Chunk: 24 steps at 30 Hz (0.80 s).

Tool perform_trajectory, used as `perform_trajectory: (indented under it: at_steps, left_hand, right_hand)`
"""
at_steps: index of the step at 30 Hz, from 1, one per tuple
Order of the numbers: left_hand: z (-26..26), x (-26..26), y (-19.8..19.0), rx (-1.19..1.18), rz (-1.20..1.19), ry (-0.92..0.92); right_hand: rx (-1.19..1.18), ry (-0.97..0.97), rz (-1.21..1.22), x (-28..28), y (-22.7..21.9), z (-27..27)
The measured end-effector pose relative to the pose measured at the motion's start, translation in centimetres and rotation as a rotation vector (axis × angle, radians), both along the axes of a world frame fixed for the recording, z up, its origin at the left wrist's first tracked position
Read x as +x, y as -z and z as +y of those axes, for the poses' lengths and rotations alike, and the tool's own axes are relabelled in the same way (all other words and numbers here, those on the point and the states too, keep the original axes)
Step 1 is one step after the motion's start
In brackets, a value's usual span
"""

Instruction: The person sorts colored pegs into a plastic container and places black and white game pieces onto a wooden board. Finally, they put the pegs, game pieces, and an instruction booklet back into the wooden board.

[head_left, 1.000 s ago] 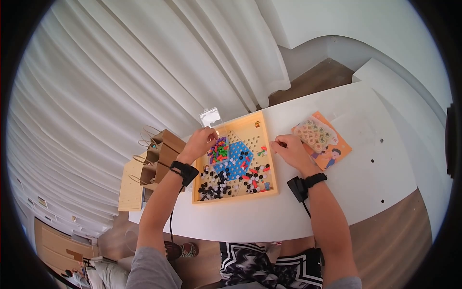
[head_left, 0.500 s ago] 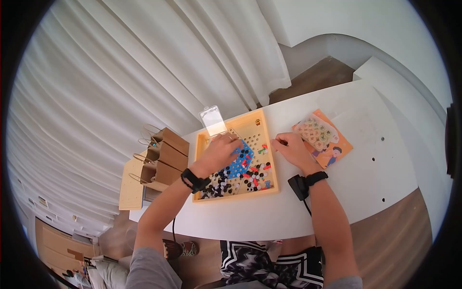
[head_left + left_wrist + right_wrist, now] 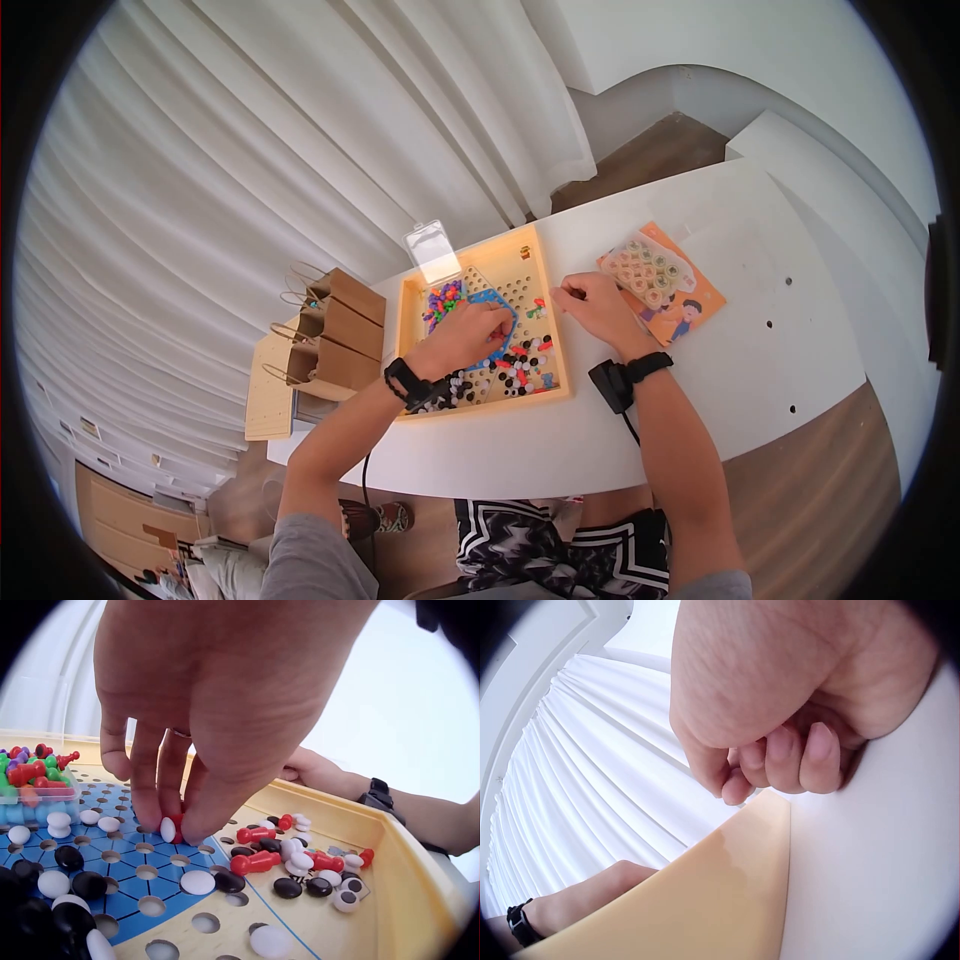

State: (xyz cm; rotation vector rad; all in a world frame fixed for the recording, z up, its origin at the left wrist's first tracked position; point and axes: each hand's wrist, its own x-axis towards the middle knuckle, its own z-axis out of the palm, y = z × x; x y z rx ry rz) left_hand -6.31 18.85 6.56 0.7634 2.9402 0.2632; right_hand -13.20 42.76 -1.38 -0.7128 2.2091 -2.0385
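Observation:
My left hand (image 3: 463, 335) reaches down over a blue-printed, holed game board (image 3: 131, 879) inside a shallow wooden box (image 3: 563, 372). Its thumb and fingers pinch a red game peg (image 3: 178, 828) together with a white stone (image 3: 167, 830) tipped on edge. Around the fingertips lie loose black and white stones (image 3: 197, 883) and more red pegs (image 3: 256, 862). My right hand (image 3: 598, 305), fingers curled in, rests by the box's right edge; nothing shows in it.
A clear container (image 3: 46, 801) of coloured pegs sits in the box's far left part, its transparent lid (image 3: 432, 252) raised. Paper bags (image 3: 345, 325) stand to the left. On the right lies an orange booklet (image 3: 700, 310) with a bag of round pieces (image 3: 652, 270) on it.
My left hand has moved right and nearer from the peg container to the middle of the board, and now pinches pieces there. The right hand has stayed in place.

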Motion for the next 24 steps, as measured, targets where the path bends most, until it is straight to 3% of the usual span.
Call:
perform_trajectory:
  at_steps: [12,18,21,24]
  left_hand:
    - [-1.4,0.7,0.2,-0.042,-0.032,-0.021]
    - [-2.9,-0.4,-2.5,0.152,-0.089,-0.228]
    - [-5.5,-2.1,-3.2,0.235,0.067,-0.275]
    - [-8.2,-3.6,-2.9,0.169,0.138,-0.342]
  right_hand:
    - [0.009,0.008,0.025,-0.2,0.2,-0.1]
    - [-0.001,0.001,0.005,-0.2,0.4,-0.1]
    - [0.014,0.003,0.016,-0.2,0.3,-0.1]
    - [0.026,0.006,0.017,-0.2,0.1,-0.1]
